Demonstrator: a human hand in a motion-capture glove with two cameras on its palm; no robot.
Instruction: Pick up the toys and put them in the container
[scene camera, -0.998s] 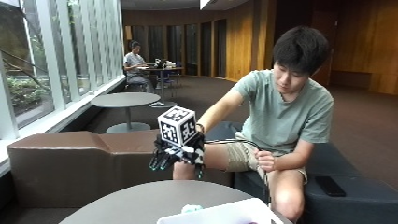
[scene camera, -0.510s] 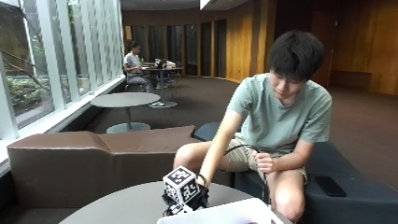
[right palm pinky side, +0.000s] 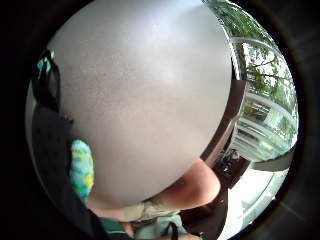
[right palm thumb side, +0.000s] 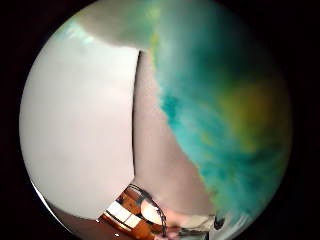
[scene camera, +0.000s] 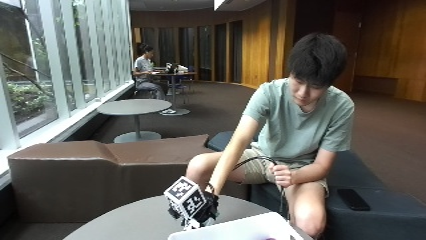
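My gloved right hand (scene camera: 203, 209) is down at the round grey table (scene camera: 126, 227), right beside the white container (scene camera: 233, 231) at the table's front. A fuzzy teal and yellow toy (right palm thumb side: 225, 115) fills much of the thumb side palm view, so it is close to the palm. It lies on the grey table (right palm thumb side: 160, 170) next to the container's white wall (right palm thumb side: 75, 135). The little finger side view shows an end of the toy (right palm pinky side: 81, 170) against the black glove (right palm pinky side: 50, 140). The outside view hides the toy behind the hand. Whether the hand holds the toy does not show.
The person's bare left hand (scene camera: 281, 175) rests on a knee and holds a cable. A brown bench (scene camera: 86, 175) runs behind the table. The person's knee (right palm pinky side: 200, 185) is close to the table's edge. A dark phone (scene camera: 353, 199) lies on the seat.
The gloved hand came down from chest height to the table beside the container. Over the last half second it stayed low there, shifting slightly.
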